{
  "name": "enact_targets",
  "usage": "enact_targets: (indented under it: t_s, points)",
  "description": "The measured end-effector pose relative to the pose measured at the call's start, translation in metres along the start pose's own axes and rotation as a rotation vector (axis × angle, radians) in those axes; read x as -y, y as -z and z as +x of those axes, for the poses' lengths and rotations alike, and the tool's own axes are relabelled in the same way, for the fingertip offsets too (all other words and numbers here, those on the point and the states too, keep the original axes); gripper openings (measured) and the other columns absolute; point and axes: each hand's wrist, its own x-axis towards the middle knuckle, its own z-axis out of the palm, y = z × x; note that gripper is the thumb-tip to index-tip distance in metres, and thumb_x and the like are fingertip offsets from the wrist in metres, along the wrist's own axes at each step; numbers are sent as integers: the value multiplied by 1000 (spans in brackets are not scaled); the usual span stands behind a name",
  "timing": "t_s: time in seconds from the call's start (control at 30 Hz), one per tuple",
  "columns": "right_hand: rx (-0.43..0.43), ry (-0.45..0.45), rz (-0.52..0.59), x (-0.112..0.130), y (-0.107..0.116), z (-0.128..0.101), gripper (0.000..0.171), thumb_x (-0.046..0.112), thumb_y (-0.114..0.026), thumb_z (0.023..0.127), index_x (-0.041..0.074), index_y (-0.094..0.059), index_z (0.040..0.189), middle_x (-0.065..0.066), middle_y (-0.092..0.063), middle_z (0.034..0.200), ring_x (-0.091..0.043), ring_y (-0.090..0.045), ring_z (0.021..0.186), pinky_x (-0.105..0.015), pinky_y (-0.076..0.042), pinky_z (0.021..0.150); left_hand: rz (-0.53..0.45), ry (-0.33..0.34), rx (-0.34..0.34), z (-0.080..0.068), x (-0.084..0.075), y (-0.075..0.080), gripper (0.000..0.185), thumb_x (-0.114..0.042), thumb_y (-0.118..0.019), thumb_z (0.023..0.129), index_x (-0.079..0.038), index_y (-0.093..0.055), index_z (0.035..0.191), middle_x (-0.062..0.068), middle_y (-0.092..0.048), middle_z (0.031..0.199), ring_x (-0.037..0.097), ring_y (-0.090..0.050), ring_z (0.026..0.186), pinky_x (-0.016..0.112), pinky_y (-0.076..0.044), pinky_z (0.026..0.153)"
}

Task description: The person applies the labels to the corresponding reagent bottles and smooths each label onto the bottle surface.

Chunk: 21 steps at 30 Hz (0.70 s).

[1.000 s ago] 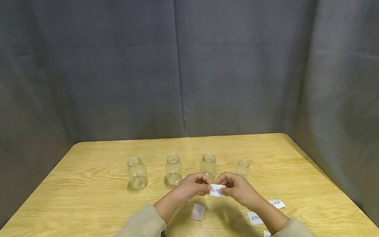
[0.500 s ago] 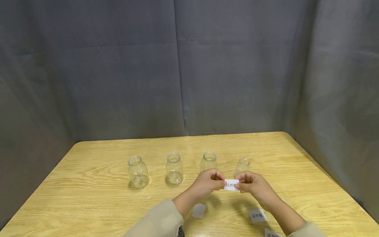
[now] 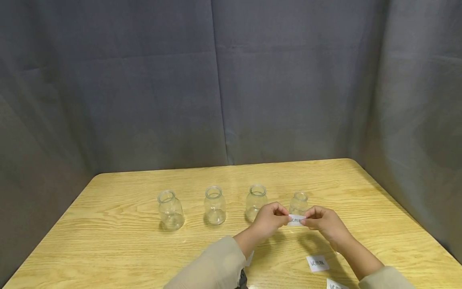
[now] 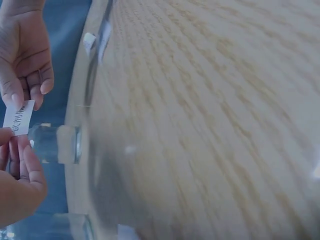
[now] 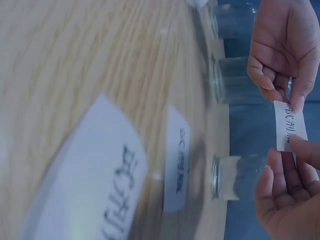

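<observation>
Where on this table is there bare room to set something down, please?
The wooden table is bare left of and in front of the leftmost jar, behind the jar row to the far edge, and right of the smallest jar. It is crowded near the front right, where both hands pinch a label above loose labels.

A staged recording booth rather than a lived-in room: grey cloth backdrop (image 3: 231, 80) encloses a wooden table (image 3: 108, 241) on three sides. Four empty glass bottles (image 3: 214, 204) stand in a row; printed paper labels (image 3: 317, 263) lie near the front edge.
</observation>
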Motion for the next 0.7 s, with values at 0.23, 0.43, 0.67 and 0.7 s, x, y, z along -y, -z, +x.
enact_targets:
  t_s: [0.23,0.43,0.67,0.7]
  points:
    - [-50,-31,-55,-11,6,8,11,6,-62,83,-4,-59,86,-5,-58,90,-15,-54,82,-33,-50,76,26,38,-53,7,5,-13,6,-4,-64,83,-2,-59,83,-1,-56,75,7,-47,64,16,-39,56]
    - [-35,-32,-50,-18,12,14,13,5,-63,83,-5,-57,88,-4,-58,83,-15,-57,78,-32,-53,73,52,50,-101,14,9,-23,5,-4,-64,82,-3,-59,82,-1,-55,75,8,-48,66,16,-40,56]
    - [-57,-75,-44,-21,16,20,15,4,-60,83,-7,-55,92,-3,-55,80,-16,-53,74,-26,-47,64,114,42,-200,22,9,-32,7,-3,-67,80,-4,-60,78,-2,-56,75,7,-49,66,16,-42,56]
    - [-62,-70,-49,-21,16,20,15,4,-60,84,-7,-55,92,-3,-55,81,-16,-52,74,-27,-47,64,126,41,-219,23,9,-34,7,-3,-67,79,-4,-60,77,-1,-56,76,7,-49,66,17,-41,56]
